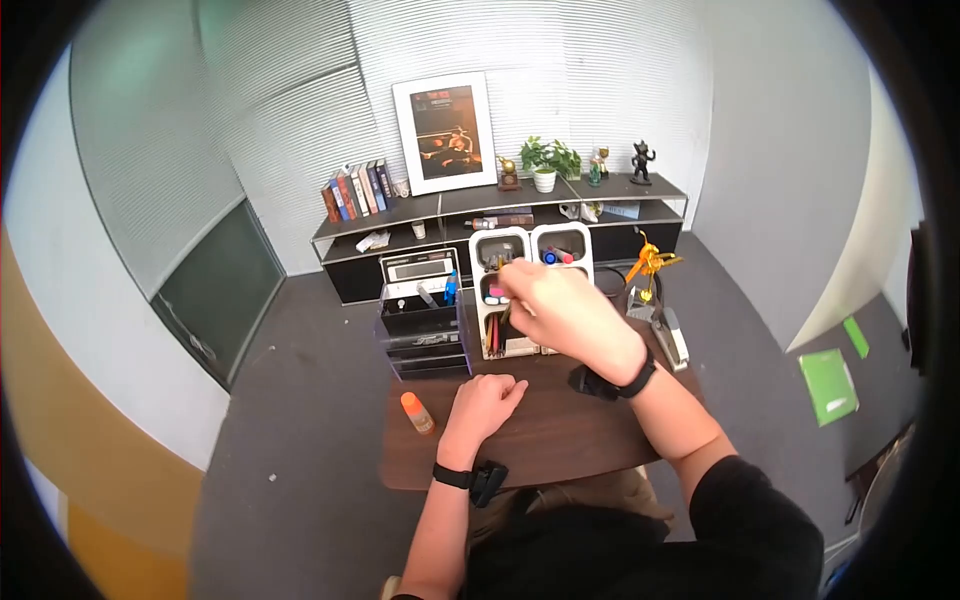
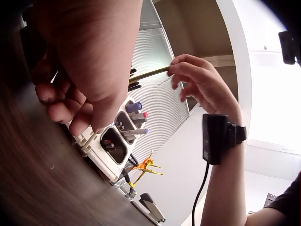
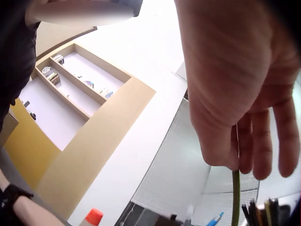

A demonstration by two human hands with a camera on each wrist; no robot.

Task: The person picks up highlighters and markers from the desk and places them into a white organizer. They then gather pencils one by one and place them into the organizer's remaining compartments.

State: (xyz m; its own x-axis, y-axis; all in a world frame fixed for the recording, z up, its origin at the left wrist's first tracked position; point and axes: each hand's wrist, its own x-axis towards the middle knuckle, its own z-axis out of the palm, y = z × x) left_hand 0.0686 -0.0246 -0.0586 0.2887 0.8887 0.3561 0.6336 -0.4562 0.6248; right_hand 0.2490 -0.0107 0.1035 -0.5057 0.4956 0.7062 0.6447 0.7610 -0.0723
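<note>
My right hand [image 1: 565,310] is raised over the white compartment organizer [image 1: 499,234]. Between thumb and index finger it pinches the end of a thin green stick [image 3: 235,202], which in the right wrist view hangs down towards several pencil tips [image 3: 268,212]. The left wrist view shows the same stick [image 2: 148,74] reaching from the fingertips towards the organizer's pens. My left hand [image 1: 483,408] rests on the brown table in front of the organizer, fingers loosely bent, holding nothing. Markers [image 1: 558,257] stand in the organizer's back right compartment.
A black drawer organizer [image 1: 420,322] stands at the left, with an orange-capped bottle [image 1: 417,413] in front of it. On the right are a stapler [image 1: 670,338] and an orange-and-gold figure [image 1: 651,260]. Behind the table runs a low shelf [image 1: 465,205] with books, a framed picture and plants.
</note>
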